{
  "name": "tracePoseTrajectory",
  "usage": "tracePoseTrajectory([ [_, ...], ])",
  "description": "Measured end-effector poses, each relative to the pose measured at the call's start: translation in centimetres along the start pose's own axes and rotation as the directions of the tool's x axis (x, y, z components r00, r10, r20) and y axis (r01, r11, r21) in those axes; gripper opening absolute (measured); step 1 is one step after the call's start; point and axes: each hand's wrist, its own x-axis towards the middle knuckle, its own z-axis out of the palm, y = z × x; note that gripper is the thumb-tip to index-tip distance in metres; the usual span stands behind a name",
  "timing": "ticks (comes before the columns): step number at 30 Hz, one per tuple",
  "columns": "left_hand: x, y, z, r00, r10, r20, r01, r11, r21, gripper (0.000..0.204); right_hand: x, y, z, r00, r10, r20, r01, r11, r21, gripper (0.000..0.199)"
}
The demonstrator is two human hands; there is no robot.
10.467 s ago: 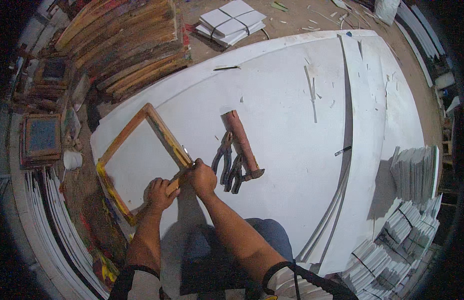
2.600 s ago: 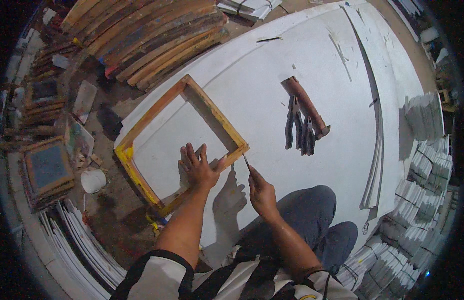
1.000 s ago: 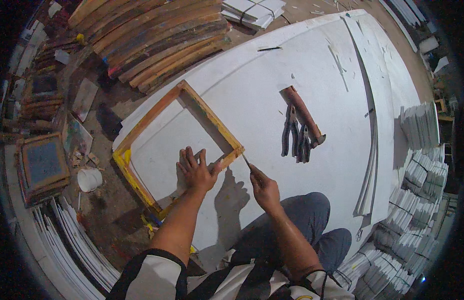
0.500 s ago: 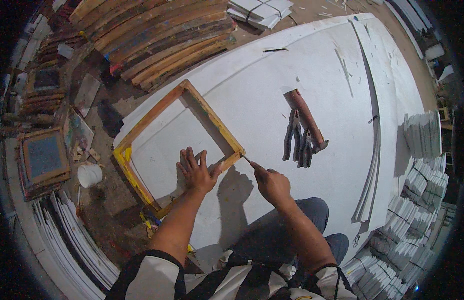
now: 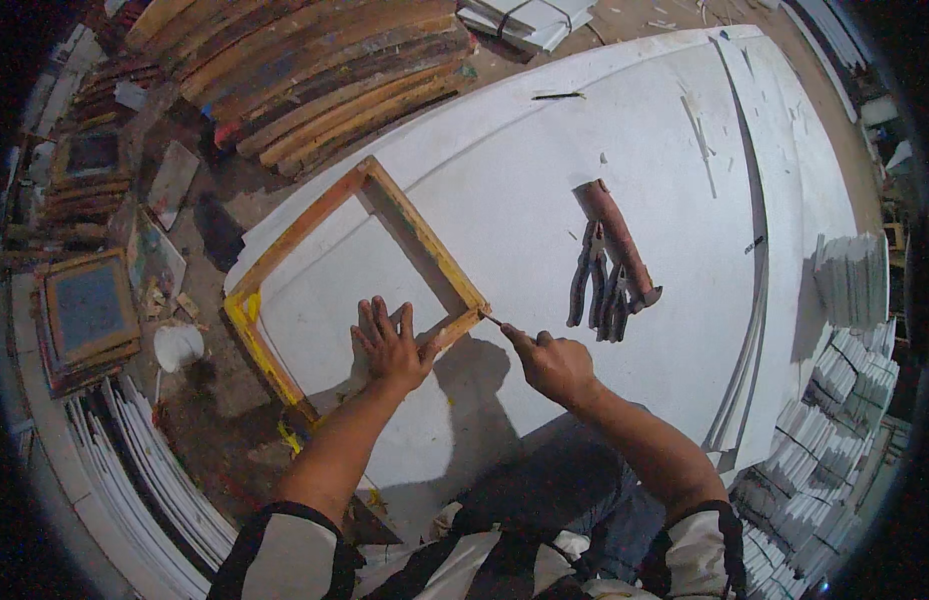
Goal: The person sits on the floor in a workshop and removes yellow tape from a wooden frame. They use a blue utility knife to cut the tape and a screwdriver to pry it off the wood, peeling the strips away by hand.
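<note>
A wooden frame [image 5: 426, 230], stained yellow along its edges, lies on the white sheet. My left hand [image 5: 392, 352] rests on its near side with fingers spread, the thumb side against the wood. In my right fist [image 5: 554, 368] is a thin-shafted tool [image 5: 493, 319] resembling a screwdriver; its handle is hidden by my fingers. The dark tip touches the frame's right corner. To the right lie a hammer [image 5: 624, 245] with a reddish-brown handle and dark-handled pliers [image 5: 584, 275], with more plier handles close beside.
Stacked wooden frames [image 5: 334, 90] rise at the far left. A white tub [image 5: 179, 348] stands on the floor left of the sheet. Long pale strips [image 5: 749, 330] run down the right side, near bundled white pieces [image 5: 834, 380]. A dark thin stick [image 5: 557, 96] lies at the back.
My right hand has shifted slightly right and down, its forearm swinging outward, while the tool tip stays at the frame's corner. The left hand keeps nearly the same place.
</note>
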Motion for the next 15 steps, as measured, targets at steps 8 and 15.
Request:
tracePoseTrajectory([
  [8,-0.1,0.1,0.0,0.999,0.011,-0.048,-0.011,1.000,-0.001,0.081,1.3,3.2,1.5,0.922,0.043,0.385,-0.363,0.448,0.817,0.039],
  [15,-0.2,0.0,0.1,0.998,-0.008,-0.067,0.006,1.000,-0.029,0.080,1.4,2.2,2.5,0.849,-0.033,0.528,-0.484,-0.452,0.749,0.044],
])
